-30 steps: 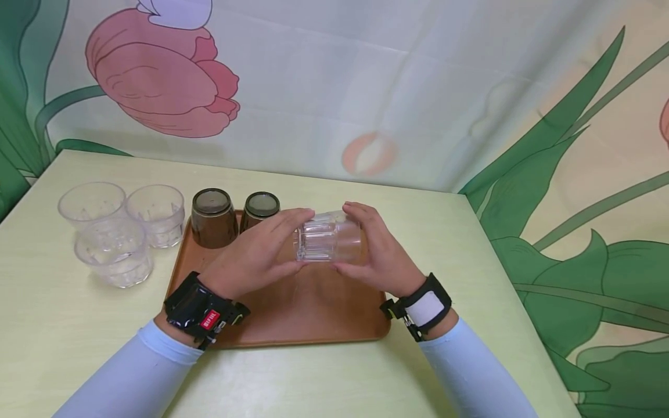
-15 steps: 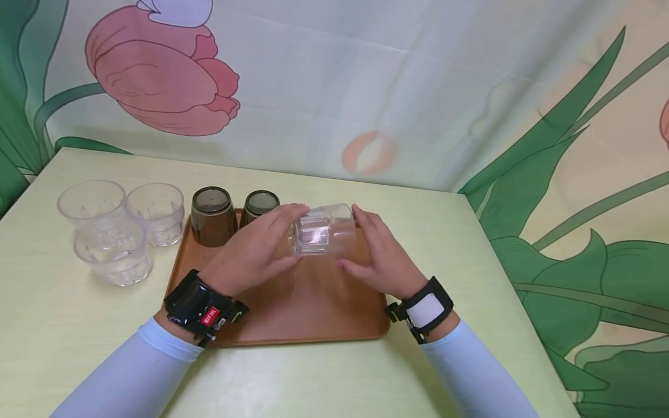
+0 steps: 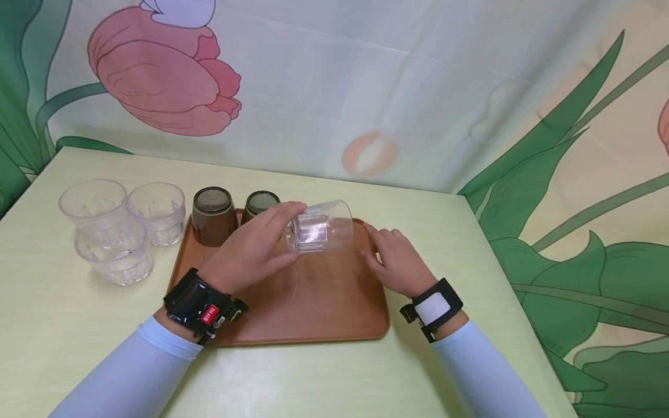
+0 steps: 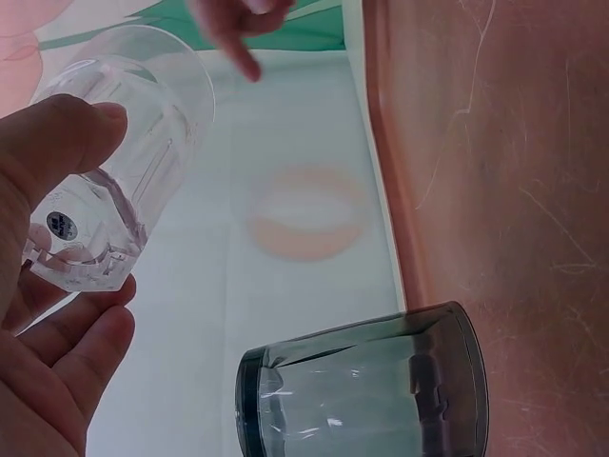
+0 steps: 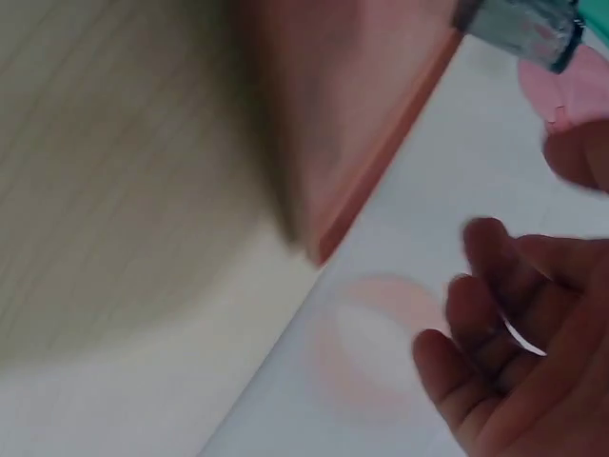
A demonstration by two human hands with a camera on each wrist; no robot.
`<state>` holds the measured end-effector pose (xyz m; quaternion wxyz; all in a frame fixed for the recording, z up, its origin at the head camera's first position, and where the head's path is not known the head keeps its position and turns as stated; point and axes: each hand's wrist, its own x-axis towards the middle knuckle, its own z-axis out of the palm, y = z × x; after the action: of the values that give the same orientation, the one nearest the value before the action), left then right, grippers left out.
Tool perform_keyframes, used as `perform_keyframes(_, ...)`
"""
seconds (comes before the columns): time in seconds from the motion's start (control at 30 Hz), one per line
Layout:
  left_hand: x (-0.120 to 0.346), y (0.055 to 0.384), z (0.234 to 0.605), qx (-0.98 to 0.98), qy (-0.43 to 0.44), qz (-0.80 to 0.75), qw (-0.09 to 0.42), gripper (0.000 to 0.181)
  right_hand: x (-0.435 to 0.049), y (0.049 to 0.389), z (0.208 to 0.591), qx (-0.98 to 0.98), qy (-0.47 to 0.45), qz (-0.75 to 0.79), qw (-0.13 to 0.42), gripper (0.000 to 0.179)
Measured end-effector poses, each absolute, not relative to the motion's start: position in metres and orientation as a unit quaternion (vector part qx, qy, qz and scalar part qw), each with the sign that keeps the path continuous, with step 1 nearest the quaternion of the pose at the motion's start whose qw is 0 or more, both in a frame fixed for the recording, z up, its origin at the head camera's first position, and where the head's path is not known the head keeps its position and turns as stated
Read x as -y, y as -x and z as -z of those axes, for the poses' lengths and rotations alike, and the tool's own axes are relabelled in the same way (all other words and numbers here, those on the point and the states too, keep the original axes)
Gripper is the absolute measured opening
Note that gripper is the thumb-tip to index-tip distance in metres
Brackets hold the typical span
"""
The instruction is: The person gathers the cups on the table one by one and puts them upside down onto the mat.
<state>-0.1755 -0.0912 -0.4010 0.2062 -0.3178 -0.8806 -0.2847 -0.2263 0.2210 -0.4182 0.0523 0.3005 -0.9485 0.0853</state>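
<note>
Tilted on its side above the brown tray (image 3: 313, 307), a clear faceted glass (image 3: 325, 226) has its mouth toward the right. My left hand (image 3: 256, 249) grips it near its base, and the left wrist view shows the thumb (image 4: 81, 138) on one side and fingers on the other. Apart from the glass, over the tray's right edge, my right hand (image 3: 399, 261) holds nothing; its fingers are loosely bent in the right wrist view. Two dark smoky glasses, a nearer-left one (image 3: 213, 217) and another (image 3: 261, 203) partly hidden behind my left hand, stand upside down on the tray.
Three clear tumblers stand upright on the table left of the tray: one at the back (image 3: 94, 200), one beside it (image 3: 159, 215), one in front (image 3: 115, 252). A flower-printed curtain (image 3: 313, 87) hangs behind the table (image 3: 428, 232).
My right hand has let go of the clear glass and drawn away to the right. The glass stays in my left hand and has shifted slightly left and up.
</note>
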Motion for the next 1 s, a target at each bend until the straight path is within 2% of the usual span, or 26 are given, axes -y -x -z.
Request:
perform_keyframes(0.3,0.091,0.176,0.403,0.876,0.325,0.288,0.209,0.080,-0.239,0.240,0.449,0.958,-0.283,0.028,0.025,0.061)
perform_keyframes(0.63,0.091,0.175,0.402,0.880,0.321,0.283,0.206,0.082,-0.243,0.239,0.462,0.951,-0.299,0.083,0.008,0.051)
perform_keyframes(1.0,0.091,0.176,0.401,0.884,0.315,0.279,0.203,0.082,-0.238,0.240,0.474,0.943,-0.308,0.127,-0.019,0.053)
